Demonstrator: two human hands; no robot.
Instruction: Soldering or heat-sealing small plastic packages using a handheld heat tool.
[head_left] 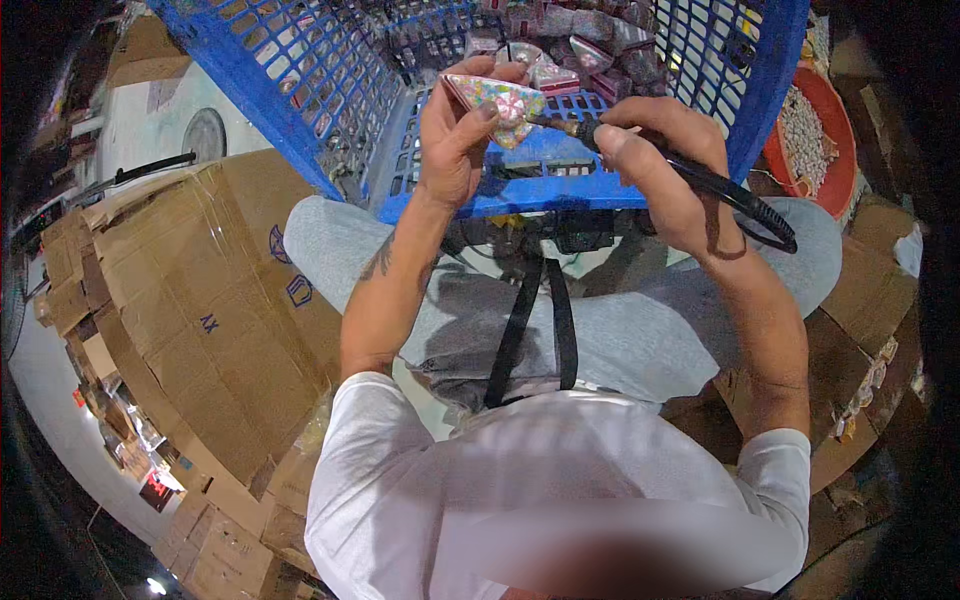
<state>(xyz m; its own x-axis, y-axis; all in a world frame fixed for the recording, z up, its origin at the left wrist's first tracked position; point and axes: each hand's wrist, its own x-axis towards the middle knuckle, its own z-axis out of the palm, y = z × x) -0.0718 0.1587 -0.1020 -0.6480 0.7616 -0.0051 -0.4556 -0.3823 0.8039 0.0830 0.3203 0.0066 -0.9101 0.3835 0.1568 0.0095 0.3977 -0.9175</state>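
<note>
Left hand (455,140) grip holds a triangular clear packet of multicoloured sweets (505,103) over the blue plastic lattice crate (560,165). Right hand (665,175), at 3 o'clock, grips a black corded heat tool (690,172), tip touching the packet.

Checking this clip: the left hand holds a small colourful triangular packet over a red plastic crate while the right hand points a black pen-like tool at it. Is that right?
Not quite: the crate is blue, not red, as the head view shows. The rest holds: the left hand holds the small colourful triangular packet over it while the right hand points the black pen-like tool at it.
</note>
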